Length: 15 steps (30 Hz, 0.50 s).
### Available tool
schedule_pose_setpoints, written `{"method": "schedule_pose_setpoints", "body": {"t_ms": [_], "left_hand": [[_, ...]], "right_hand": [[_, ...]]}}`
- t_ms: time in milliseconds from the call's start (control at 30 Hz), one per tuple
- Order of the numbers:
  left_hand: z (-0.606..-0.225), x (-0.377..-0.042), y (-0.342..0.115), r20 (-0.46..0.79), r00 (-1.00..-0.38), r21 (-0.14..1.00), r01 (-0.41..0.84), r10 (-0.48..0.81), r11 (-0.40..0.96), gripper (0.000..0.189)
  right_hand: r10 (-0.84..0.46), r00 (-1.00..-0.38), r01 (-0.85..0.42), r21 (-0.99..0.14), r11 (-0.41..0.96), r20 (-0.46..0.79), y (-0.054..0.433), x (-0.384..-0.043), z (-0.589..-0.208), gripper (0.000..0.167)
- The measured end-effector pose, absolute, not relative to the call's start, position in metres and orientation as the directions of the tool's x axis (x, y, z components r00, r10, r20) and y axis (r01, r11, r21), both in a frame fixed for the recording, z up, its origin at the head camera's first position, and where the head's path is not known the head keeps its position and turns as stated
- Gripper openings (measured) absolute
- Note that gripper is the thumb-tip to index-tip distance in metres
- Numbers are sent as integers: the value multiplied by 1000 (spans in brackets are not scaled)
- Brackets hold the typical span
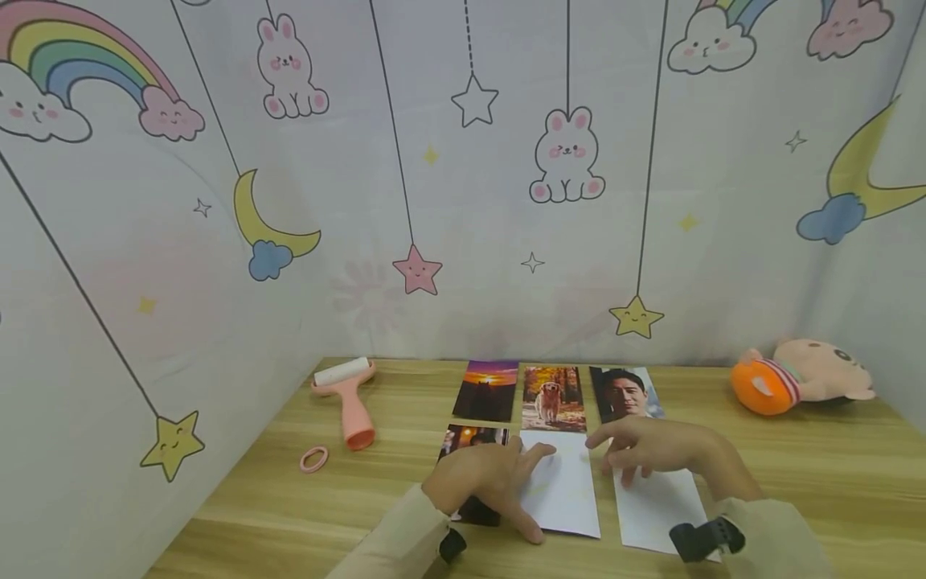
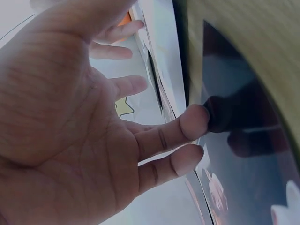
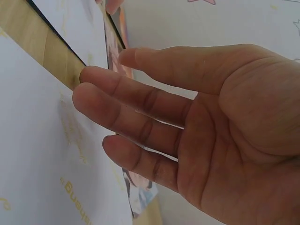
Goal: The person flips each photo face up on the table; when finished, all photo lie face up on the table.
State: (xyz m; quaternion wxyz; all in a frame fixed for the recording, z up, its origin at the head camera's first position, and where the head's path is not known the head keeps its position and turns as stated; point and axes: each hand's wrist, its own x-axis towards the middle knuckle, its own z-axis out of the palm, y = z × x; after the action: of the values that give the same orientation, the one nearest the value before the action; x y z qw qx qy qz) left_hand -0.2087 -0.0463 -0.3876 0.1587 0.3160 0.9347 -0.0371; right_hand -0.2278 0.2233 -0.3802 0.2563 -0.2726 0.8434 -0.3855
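My left hand point(image 1: 481, 474) is spread over the front-left photo point(image 1: 479, 515). In the left wrist view, two of its fingertips touch that dark, glossy print point(image 2: 243, 173). Its thumb and index finger reach over the middle white sheet point(image 1: 564, 503). My right hand point(image 1: 665, 446), fingers loosely extended, is at the far end of the right white sheet point(image 1: 661, 511). Faint yellow lettering shows on this sheet point(image 3: 37, 140) in the right wrist view, with the fingertips close over it. Neither hand grips anything.
Behind the hands lie a sunset photo point(image 1: 486, 390), a dog photo point(image 1: 553, 400) and a portrait photo point(image 1: 625, 392). A pink-handled roller point(image 1: 354, 406) and a pink ring point(image 1: 314, 459) lie at left. A plush toy point(image 1: 803, 374) lies at the back right, before a patterned curtain point(image 1: 492, 217).
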Motion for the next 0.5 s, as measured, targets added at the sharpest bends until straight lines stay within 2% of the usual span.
{"method": "schedule_pose_setpoints", "body": {"t_ms": [267, 500], "left_hand": [[-387, -214, -53, -324, -712, 126, 621, 624, 774, 110], [-384, -217, -53, -335, -690, 131, 640, 642, 757, 106]], "right_hand": [[-679, -704, -287, -791, 540, -208, 217, -226, -381, 34], [-677, -705, -278, -796, 537, -210, 214, -227, -382, 33]]}}
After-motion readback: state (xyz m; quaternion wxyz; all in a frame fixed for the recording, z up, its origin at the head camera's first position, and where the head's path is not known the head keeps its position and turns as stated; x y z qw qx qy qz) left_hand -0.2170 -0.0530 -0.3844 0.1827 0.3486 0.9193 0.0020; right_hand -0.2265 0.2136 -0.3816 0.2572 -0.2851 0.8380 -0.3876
